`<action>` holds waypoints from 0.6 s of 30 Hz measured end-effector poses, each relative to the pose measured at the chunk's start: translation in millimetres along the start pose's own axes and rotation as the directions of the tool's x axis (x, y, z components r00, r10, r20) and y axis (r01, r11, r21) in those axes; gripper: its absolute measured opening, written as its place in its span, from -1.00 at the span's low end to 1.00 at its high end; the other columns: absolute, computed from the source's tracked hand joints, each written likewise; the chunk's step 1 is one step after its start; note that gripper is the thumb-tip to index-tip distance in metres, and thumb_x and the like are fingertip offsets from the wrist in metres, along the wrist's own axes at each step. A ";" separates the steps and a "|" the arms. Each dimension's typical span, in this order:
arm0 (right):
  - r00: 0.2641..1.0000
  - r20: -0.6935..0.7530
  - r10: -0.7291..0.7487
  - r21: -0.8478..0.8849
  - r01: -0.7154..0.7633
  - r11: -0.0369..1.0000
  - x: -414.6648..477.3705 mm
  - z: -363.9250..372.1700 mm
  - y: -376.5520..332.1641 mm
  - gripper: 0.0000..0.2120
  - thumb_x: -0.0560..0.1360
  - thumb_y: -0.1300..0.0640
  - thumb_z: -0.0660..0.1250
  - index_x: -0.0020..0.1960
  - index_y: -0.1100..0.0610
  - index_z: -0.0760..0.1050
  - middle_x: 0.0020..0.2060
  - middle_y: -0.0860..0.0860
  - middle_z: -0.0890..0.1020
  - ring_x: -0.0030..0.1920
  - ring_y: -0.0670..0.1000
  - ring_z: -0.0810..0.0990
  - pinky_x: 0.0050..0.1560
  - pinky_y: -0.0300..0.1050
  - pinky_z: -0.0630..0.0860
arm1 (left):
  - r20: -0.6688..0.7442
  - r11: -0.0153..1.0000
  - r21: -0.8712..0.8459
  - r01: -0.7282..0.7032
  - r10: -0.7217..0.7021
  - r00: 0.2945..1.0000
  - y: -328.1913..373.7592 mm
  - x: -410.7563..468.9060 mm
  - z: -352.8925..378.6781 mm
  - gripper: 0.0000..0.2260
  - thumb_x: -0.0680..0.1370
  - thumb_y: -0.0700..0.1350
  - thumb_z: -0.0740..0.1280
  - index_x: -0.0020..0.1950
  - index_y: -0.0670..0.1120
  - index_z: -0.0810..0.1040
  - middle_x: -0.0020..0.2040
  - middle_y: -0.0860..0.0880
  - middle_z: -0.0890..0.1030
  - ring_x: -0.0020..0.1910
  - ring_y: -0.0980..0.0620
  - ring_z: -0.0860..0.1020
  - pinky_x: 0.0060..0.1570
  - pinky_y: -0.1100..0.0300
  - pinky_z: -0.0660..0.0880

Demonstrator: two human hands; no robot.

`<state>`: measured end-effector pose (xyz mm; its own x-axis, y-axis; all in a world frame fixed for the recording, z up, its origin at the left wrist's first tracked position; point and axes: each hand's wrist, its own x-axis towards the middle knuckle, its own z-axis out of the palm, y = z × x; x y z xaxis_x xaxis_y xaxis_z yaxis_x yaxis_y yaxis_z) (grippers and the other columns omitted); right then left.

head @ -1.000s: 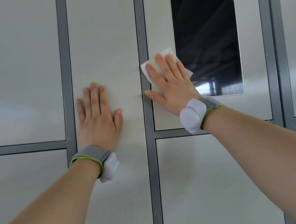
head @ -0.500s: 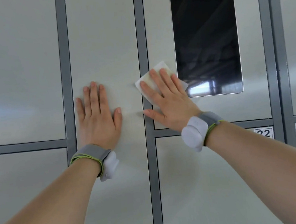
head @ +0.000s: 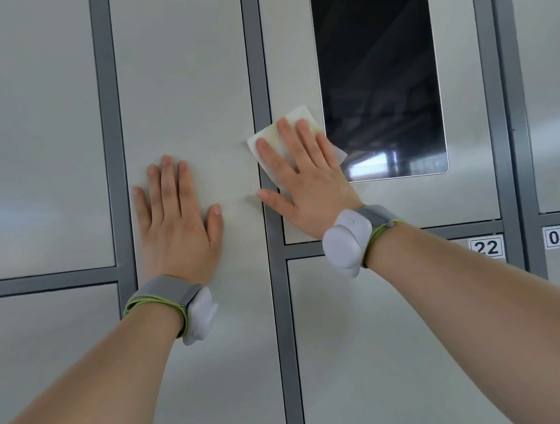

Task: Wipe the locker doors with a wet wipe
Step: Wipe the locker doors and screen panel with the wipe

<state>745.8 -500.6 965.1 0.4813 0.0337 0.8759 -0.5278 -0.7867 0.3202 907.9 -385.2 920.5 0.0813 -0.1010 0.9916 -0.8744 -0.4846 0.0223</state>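
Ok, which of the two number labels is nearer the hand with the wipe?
The 22 label, just below and right of the right hand pressing the wet wipe. The 02 label sits further right, in the next column.

White wet wipe [head: 267, 132] lies flat against pale locker doors [head: 184, 84].

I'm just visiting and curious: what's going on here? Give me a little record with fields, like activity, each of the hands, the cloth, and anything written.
Activity: a person wiping locker fronts
Right hand: flat, fingers straight, pressing the wet wipe across the grey strip beside the dark screen
Left hand: flat on the tall door, holding nothing
Cloth colour: white with a yellowish tint
Written: labels 22 and 02, lower right
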 end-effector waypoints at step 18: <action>0.982 -0.045 -0.185 -0.050 0.183 0.982 -61.0 19.5 8.5 -0.37 0.56 -0.28 -0.07 0.49 0.05 0.24 0.48 0.20 0.21 0.49 0.23 0.14 0.45 0.15 0.08 | -0.008 1.000 0.003 -0.018 0.018 1.000 0.2 -0.6 0.2 -0.40 0.57 0.05 -0.01 0.52 -0.27 0.07 0.52 -0.25 0.09 0.51 -0.23 0.03 0.45 -0.13 -0.11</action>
<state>725.6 -521.4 907.4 0.5389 0.2062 0.8167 -0.4655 -0.7352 0.4928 907.7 -385.4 919.8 0.0613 -0.1030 0.9928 -0.8741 -0.4857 0.0036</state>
